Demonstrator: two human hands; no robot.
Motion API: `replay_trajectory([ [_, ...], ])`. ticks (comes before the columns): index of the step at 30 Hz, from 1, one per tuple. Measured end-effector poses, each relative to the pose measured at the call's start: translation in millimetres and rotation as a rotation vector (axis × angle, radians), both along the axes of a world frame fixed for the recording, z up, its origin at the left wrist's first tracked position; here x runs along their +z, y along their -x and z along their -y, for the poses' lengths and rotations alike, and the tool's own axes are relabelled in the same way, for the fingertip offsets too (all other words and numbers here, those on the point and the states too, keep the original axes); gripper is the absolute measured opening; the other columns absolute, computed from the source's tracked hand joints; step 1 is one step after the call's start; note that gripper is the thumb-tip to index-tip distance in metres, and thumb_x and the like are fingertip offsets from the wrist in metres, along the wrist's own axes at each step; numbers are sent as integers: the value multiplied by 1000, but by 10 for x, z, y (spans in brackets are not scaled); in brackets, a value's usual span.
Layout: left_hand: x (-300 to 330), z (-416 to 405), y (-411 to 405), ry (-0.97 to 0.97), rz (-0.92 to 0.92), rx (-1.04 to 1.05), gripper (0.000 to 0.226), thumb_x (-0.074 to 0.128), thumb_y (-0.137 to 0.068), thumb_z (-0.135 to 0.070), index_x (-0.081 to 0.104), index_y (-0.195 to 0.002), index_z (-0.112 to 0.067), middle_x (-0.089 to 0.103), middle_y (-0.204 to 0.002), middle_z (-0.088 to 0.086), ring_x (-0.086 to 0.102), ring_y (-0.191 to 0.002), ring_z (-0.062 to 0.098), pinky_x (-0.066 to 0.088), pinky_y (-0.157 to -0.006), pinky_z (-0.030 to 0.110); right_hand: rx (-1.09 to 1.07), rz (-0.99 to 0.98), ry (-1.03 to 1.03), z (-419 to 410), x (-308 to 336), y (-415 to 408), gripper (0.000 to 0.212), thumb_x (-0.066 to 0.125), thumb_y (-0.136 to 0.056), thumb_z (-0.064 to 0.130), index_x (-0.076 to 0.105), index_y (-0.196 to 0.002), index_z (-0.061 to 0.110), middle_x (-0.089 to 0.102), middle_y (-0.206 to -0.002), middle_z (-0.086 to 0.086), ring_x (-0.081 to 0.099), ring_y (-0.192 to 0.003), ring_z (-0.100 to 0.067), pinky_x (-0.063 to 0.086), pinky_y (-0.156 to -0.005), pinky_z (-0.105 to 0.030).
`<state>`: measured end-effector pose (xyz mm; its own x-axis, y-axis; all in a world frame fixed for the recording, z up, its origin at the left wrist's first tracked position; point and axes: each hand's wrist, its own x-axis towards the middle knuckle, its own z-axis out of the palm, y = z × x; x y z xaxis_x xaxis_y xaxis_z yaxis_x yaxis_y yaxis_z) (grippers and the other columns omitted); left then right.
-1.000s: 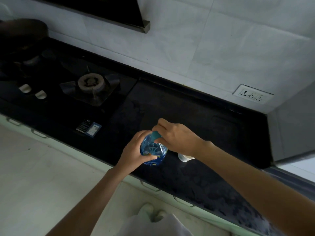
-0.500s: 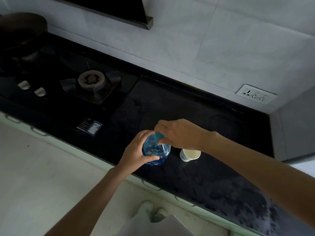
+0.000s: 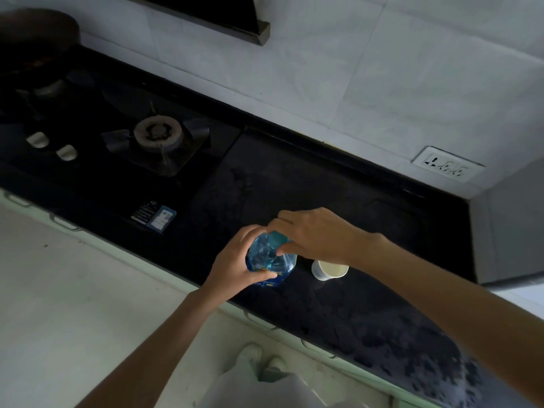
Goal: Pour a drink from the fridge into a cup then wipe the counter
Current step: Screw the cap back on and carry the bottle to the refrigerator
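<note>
A clear blue plastic bottle [image 3: 269, 260] stands upright near the front edge of the dark counter [image 3: 338, 201]. My left hand [image 3: 235, 260] is wrapped around its body from the left. My right hand [image 3: 315, 234] reaches in from the right, and its thumb and fingers pinch the teal cap [image 3: 278, 238] on top. A small white paper cup [image 3: 328, 269] stands on the counter just right of the bottle, partly under my right wrist. Whether the cup holds anything is not visible.
A black gas hob with a burner [image 3: 157, 134] and two knobs [image 3: 51, 145] lies to the left, with a dark pan [image 3: 35, 48] at the far left. A wall socket [image 3: 446, 167] is at the back right. A grey wall block [image 3: 512, 231] bounds the counter's right end.
Both hands stay on the bottle. My right wrist has lifted off the cup, which now shows more fully. The view has shifted slightly.
</note>
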<state>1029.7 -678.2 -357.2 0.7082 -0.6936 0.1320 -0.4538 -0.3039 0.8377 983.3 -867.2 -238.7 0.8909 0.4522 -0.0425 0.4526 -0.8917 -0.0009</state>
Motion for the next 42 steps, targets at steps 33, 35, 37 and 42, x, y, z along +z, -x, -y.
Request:
replay_trajectory([
  [33,34,34,30,-27,59,46,80,73,-60,-56,36,-130,-39,45,-132,-16,53,-113,4,54,-83,26,-388,422,-76,-310,-394,248,34,44,-91,43,58,-87,12,58,-66,5,54,-47,-12,31,-35,-21],
  [35,31,31,-10,-29,47,20,81,75,-60,-54,37,-130,-38,45,-132,-16,52,-115,5,54,-84,31,-200,327,-61,-126,-311,198,38,38,-93,47,54,-96,13,62,-75,3,58,-56,-13,39,-38,-22],
  [37,35,39,-49,-23,36,3,82,77,-59,-51,38,-129,-37,44,-132,-18,51,-116,5,54,-85,33,-58,269,-41,17,-216,123,39,42,-92,51,52,-100,14,63,-78,4,59,-60,-13,36,-41,-21],
  [42,49,39,-92,-32,10,-28,82,81,-57,-48,40,-128,-38,43,-129,-22,51,-117,3,53,-88,32,51,206,-112,47,-169,-103,38,56,-85,50,48,-93,14,48,-56,9,38,-42,-12,26,-40,-22],
])
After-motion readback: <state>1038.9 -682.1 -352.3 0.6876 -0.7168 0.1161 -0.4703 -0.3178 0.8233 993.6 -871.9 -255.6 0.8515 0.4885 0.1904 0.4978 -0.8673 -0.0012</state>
